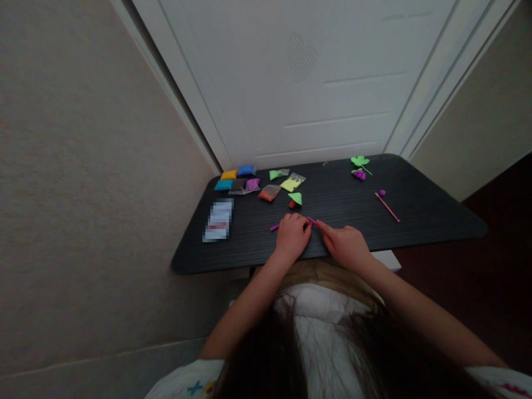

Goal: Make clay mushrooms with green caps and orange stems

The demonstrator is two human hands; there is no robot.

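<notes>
A thin purple roll of clay (274, 228) lies on the table, its middle hidden under my left hand (293, 233). The fingers of that hand are bent down and closed over the roll. Just to the right, my right hand (344, 244) grips a thin pink stick tool (311, 220), forefinger stretched along it. The tool's tip meets the purple clay beside my left thumb; whether it cuts in, I cannot tell. Beyond my left hand sits a small clay piece (295, 199) with a green top and a red-orange base.
Several clay packets (246, 170) lie at the back left, with an orange packet (269, 193) nearer. A blurred pale card (219, 220) is at left. At right are a green clay leaf shape (359, 161), a purple cluster (359, 174), a purple ball (382, 192) and another pink tool (387, 207).
</notes>
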